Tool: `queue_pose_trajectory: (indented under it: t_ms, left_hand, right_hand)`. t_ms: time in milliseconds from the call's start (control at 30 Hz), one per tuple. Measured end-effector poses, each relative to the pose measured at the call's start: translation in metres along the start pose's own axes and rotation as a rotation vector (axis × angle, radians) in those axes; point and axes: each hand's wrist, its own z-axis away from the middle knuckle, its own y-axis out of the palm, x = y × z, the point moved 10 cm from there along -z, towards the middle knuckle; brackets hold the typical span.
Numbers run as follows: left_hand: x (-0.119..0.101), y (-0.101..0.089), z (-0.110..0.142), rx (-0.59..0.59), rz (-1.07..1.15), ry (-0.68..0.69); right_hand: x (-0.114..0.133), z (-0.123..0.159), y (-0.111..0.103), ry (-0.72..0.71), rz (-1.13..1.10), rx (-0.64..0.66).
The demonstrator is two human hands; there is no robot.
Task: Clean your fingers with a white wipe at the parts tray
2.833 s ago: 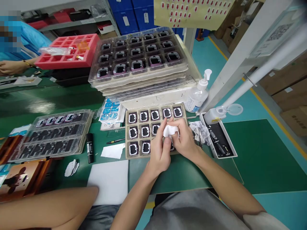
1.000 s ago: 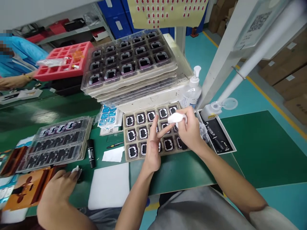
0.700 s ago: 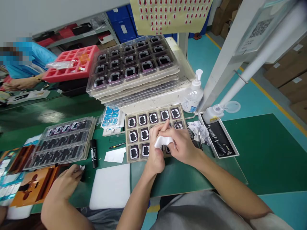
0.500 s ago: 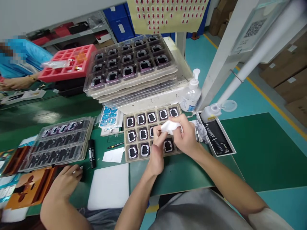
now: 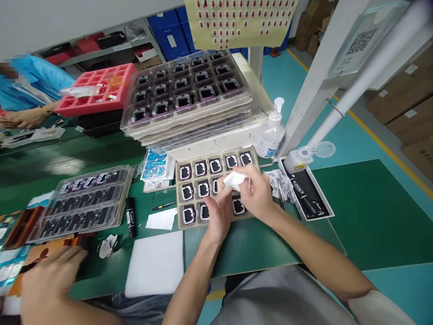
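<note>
My right hand (image 5: 259, 192) is closed on a crumpled white wipe (image 5: 236, 180), pressing it around the fingertips of my left hand (image 5: 220, 216). The left thumb stands apart from its fingers, whose tips are hidden under the wipe. Both hands are above the near side of a beige tray (image 5: 180, 224), which holds rows of square dark parts with white frames, such as one dark framed part (image 5: 188, 214). My hands and the wipe hide some of the tray's pockets.
A co-worker's hand (image 5: 50, 275) is at an orange fixture (image 5: 39, 253) on the left. Stacked trays (image 5: 192, 113) stand behind. A pump bottle (image 5: 270, 135) and a white box (image 5: 329, 212) are at right. A white foam sheet (image 5: 154, 264) and black marker (image 5: 130, 217) lie left.
My left thumb has swung away from the wipe, and my right hand has shifted slightly left. The co-worker's near hand has moved left, uncovering a crumpled scrap on the table.
</note>
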Motion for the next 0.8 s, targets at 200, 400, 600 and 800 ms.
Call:
queue_pose_trajectory:
  t_ms: [200,400,600,800]
  left_hand:
    - [-0.005,-0.003,-0.001,-0.011,-0.035,0.010]
    - [-0.018,0.000,-0.004,0.054,0.049,0.045]
    - [-0.013,-0.009,-0.009,0.009,0.226,-0.052]
    - [-0.017,-0.030,-0.008,-0.121,0.401,-0.048]
  right_hand:
    - [-0.012,0.001,0.000,0.057,0.000,0.010]
    - [-0.047,-0.001,-0.029,0.248,-0.029,-0.165]
    - [-0.050,0.004,-0.007,0.349,-0.264,-0.067]
    - [-0.062,-0.003,0.018,0.573,-0.658,0.143]
